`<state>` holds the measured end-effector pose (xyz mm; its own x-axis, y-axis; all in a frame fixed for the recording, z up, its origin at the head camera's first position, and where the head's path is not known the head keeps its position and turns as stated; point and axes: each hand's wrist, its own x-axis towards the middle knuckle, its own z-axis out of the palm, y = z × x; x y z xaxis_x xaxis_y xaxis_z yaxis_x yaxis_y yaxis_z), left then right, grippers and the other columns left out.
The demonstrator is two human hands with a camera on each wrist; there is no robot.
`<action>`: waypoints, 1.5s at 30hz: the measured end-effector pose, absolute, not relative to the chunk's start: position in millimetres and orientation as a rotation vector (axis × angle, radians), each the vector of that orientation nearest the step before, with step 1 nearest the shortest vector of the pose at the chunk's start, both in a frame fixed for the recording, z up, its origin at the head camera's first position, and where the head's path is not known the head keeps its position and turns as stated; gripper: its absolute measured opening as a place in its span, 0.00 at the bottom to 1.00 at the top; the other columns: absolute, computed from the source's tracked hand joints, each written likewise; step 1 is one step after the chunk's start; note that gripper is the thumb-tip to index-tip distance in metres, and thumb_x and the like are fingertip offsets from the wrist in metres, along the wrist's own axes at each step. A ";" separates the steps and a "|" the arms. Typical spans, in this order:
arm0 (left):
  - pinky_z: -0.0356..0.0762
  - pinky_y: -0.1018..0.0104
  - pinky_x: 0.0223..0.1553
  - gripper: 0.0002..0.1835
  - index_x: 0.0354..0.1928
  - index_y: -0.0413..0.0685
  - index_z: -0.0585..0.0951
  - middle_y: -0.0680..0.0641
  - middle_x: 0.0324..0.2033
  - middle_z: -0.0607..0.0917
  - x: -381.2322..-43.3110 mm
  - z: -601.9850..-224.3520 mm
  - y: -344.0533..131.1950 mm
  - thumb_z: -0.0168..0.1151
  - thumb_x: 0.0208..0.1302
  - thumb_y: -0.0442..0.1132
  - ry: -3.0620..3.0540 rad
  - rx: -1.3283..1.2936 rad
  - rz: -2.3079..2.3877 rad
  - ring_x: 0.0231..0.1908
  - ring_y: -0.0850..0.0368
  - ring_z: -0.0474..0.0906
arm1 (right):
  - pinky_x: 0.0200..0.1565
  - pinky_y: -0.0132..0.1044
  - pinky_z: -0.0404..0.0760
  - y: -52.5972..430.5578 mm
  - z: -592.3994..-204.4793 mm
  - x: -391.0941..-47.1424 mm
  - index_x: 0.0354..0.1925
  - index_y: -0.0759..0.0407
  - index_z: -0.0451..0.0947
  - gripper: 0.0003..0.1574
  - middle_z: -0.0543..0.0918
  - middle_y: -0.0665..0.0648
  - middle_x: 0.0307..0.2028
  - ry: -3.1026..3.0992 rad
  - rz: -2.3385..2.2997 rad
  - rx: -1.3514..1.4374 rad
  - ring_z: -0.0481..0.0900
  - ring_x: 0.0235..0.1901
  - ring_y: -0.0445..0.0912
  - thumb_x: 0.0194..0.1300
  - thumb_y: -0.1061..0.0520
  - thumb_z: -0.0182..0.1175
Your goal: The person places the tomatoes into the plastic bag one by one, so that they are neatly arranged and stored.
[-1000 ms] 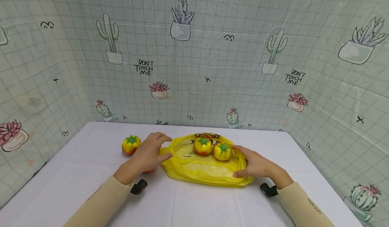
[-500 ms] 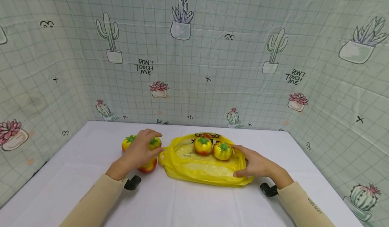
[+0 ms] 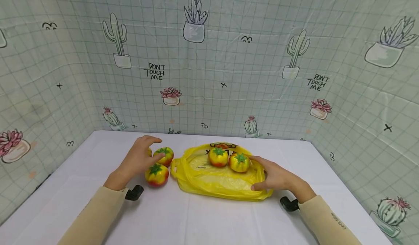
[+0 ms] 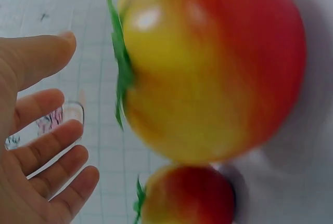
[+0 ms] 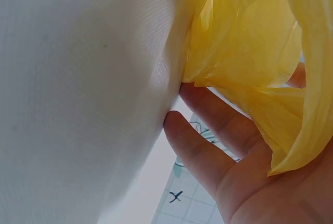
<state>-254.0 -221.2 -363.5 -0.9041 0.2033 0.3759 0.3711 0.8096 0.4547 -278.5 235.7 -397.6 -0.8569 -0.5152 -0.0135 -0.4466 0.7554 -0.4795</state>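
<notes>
A yellow plastic bag [image 3: 212, 192] lies on the table with its mouth spread. Two yellow-red tomatoes with green star-shaped tops, a left one [image 3: 218, 158] and a right one [image 3: 240, 164], sit within its rim. My right hand [image 3: 278, 176] rests at the bag's right end, fingers extended; in the right wrist view, bag film [image 5: 244, 31] drapes over the palm. My left hand [image 3: 132, 163] hovers with spread fingers over more tomatoes: a front one [image 3: 157, 176], one behind it [image 3: 168, 157], and another mostly hidden. A large tomato [image 4: 213, 68] fills the left wrist view, apart from the fingers.
A white cloth covers the table [image 3: 212, 223]. Behind and at both sides hangs a gridded curtain [image 3: 222, 63] printed with potted plants. Black wrist-worn devices, the left one [image 3: 134, 193] and the right one [image 3: 289, 204], sit beneath the wrists.
My left hand has moved left, away from the bag's left handle and over the loose tomatoes, uncovering two of them. My right hand and the bag hold almost still.
</notes>
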 end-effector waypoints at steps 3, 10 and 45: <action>0.63 0.40 0.59 0.24 0.56 0.41 0.76 0.39 0.56 0.74 -255.8 -366.3 -227.2 0.66 0.61 0.45 -2.697 -0.398 -0.765 0.58 0.39 0.65 | 0.62 0.61 0.60 236.3 -398.1 -278.0 0.71 0.50 0.55 0.60 0.64 0.58 0.68 2.809 -0.708 -0.776 0.61 0.66 0.57 0.46 0.36 0.71; 0.61 0.39 0.60 0.24 0.55 0.40 0.77 0.38 0.56 0.74 -259.4 -375.7 -238.1 0.66 0.60 0.45 -2.695 -0.351 -0.765 0.58 0.38 0.64 | 0.62 0.61 0.60 235.4 -399.1 -276.7 0.71 0.49 0.55 0.60 0.63 0.58 0.68 2.800 -0.709 -0.780 0.61 0.66 0.57 0.46 0.36 0.70; 0.64 0.35 0.54 0.32 0.63 0.38 0.68 0.29 0.56 0.66 -262.9 -392.7 -263.9 0.66 0.60 0.44 -2.841 -0.148 -0.828 0.53 0.33 0.62 | 0.62 0.62 0.60 235.9 -396.4 -276.7 0.72 0.49 0.54 0.61 0.62 0.59 0.68 2.796 -0.710 -0.760 0.60 0.66 0.59 0.45 0.35 0.70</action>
